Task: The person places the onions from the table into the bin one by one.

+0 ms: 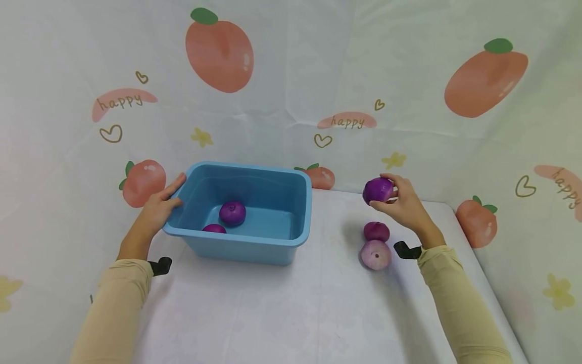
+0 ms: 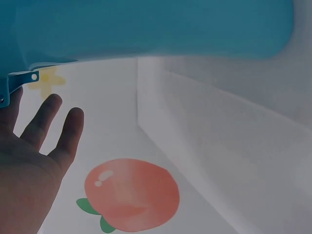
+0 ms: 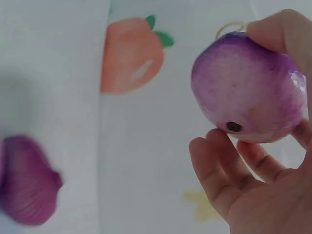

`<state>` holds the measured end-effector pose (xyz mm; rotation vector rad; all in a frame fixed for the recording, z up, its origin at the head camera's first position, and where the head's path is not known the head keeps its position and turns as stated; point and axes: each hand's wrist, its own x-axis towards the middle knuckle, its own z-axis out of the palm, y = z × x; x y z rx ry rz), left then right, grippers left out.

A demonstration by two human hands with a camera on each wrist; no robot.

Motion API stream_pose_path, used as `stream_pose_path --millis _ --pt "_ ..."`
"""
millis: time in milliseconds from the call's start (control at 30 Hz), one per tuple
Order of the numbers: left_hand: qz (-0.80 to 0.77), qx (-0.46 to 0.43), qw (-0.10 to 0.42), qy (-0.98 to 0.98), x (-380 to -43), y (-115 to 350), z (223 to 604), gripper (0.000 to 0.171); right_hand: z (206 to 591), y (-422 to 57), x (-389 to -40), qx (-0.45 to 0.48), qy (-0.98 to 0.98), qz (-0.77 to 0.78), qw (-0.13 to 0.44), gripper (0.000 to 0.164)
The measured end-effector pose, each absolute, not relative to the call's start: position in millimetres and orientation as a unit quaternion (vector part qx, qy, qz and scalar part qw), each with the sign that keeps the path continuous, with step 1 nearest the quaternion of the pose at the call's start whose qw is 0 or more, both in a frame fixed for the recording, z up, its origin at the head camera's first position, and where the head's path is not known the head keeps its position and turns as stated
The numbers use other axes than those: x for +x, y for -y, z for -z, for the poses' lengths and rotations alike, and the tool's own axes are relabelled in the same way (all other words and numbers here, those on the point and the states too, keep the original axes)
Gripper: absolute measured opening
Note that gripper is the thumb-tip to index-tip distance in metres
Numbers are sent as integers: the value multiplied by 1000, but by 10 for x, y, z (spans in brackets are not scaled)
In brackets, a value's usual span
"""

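Observation:
My right hand (image 1: 404,205) pinches a purple onion (image 1: 378,191) between thumb and fingers, above the table's far right part. In the right wrist view the onion (image 3: 248,87) shows a dark root spot, with some fingers spread below it. A reddish-purple onion (image 1: 376,231) and a paler onion (image 1: 376,255) lie side by side below that hand. My left hand (image 1: 156,210) rests with extended fingers at the left rim of a blue plastic bin (image 1: 245,251). Inside the bin are one purple onion (image 1: 232,214) and another onion (image 1: 213,229), partly hidden by the front wall.
A white table (image 1: 273,313) carries the bin left of centre and the loose onions to its right. Behind it hangs a white cloth (image 1: 282,65) printed with fruit, hearts and "happy". The table's right edge runs beside the right forearm.

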<state>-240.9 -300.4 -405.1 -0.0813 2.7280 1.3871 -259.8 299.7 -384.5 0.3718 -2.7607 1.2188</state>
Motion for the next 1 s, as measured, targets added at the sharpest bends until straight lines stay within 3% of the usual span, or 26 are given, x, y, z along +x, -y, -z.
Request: stream_pose_path --millis 333,633,1000 --pt "-444 -31 34 -895 -2393 3028 4059 65 3426 -2461 -2827 175 894 -411 -27 79" --pt "-449 -32 41 -892 -2415 3011 4009 65 3045 -1839 -2957 325 878 -352 12 78" --pt "-458 -32 36 -887 -2415 3016 4045 64 2937 -1059 -3119 384 850 -357 -49 79"
